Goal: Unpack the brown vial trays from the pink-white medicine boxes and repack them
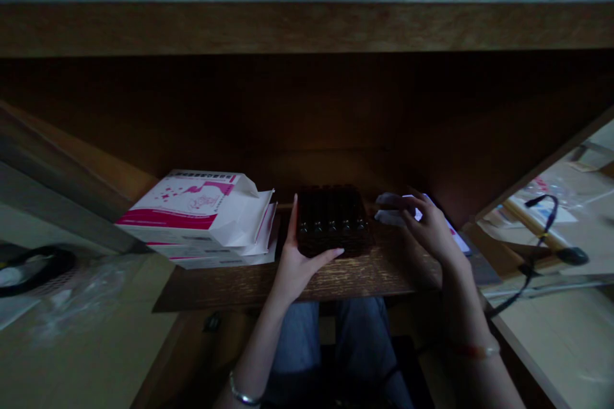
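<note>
A dark, glossy block [333, 220] of several small, rounded, bottle-like items in rows sits on the wooden shelf board; the dim light hides its exact kind. My left hand [297, 262] grips its near left corner, fingers along the left side and thumb across the front. To the right, my right hand [429, 227] is bent with its fingers pinched at a pale translucent piece [389, 209], blurred, perhaps thin plastic. Behind that hand lies a phone with a lit screen [458, 236], partly covered by it.
Several white and pink cartons [192, 211] are stacked left of the block, end flaps open. A thick shelf edge [307, 25] crosses above. A black cable [542, 236] hangs at right. Clear plastic wrap [81, 297] lies at lower left.
</note>
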Tool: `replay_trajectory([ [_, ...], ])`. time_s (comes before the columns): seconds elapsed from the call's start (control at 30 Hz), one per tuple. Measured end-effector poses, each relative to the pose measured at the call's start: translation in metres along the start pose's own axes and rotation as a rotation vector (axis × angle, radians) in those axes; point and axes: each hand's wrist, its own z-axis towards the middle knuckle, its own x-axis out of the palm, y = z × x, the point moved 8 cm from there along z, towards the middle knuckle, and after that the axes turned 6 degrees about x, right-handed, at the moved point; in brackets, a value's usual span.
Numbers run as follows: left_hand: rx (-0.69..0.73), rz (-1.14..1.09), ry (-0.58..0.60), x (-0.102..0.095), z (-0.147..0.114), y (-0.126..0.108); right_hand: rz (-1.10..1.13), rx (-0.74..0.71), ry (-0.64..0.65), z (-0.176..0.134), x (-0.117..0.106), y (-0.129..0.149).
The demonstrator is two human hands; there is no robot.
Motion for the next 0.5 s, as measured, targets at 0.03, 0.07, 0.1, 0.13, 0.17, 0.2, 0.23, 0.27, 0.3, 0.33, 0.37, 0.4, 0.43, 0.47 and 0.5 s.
replay_trajectory([
  [0.03, 0.004, -0.005, 0.014, 0.003, 0.000, 0.000, 0.054, -0.009, -0.050, -0.006, -0.001, 0.007],
  [0.07, 0.010, -0.006, 0.026, 0.005, 0.000, 0.000, 0.132, -0.025, -0.087, -0.014, -0.001, 0.015],
  [0.1, 0.018, 0.000, 0.030, 0.007, 0.001, 0.000, 0.234, -0.023, -0.089, -0.022, 0.003, 0.022],
  [0.13, 0.028, 0.012, 0.020, 0.007, 0.001, -0.001, 0.339, -0.002, -0.066, -0.030, 0.010, 0.027],
  [0.17, 0.035, 0.023, 0.009, 0.008, 0.001, -0.001, 0.415, 0.023, -0.057, -0.037, 0.017, 0.031],
  [0.2, 0.036, 0.028, 0.000, 0.008, 0.000, -0.001, 0.471, 0.053, -0.038, -0.045, 0.026, 0.033],
  [0.23, 0.028, 0.025, -0.005, 0.008, 0.000, 0.001, 0.528, 0.080, -0.014, -0.051, 0.034, 0.034],
  [0.27, 0.016, 0.018, -0.006, 0.008, -0.001, 0.002, 0.587, 0.105, 0.014, -0.057, 0.042, 0.034],
  [0.3, 0.002, 0.013, -0.004, 0.008, -0.002, 0.004, 0.641, 0.131, 0.045, -0.061, 0.050, 0.033],
  [0.33, -0.012, 0.013, -0.001, 0.008, -0.003, 0.006, 0.686, 0.154, 0.069, -0.065, 0.057, 0.030],
  [0.37, -0.024, 0.018, 0.003, 0.008, -0.004, 0.008, 0.718, 0.176, 0.083, -0.067, 0.061, 0.028],
  [0.4, -0.035, 0.027, 0.009, 0.008, -0.005, 0.009, 0.731, 0.194, 0.090, -0.069, 0.064, 0.025],
  [0.43, -0.047, 0.038, 0.016, 0.008, -0.007, 0.011, 0.729, 0.207, 0.088, -0.070, 0.066, 0.023],
  [0.47, -0.061, 0.049, 0.024, 0.008, -0.008, 0.012, 0.716, 0.215, 0.084, -0.071, 0.066, 0.022],
  [0.5, -0.078, 0.061, 0.032, 0.009, -0.009, 0.014, 0.699, 0.218, 0.086, -0.072, 0.066, 0.022],
])
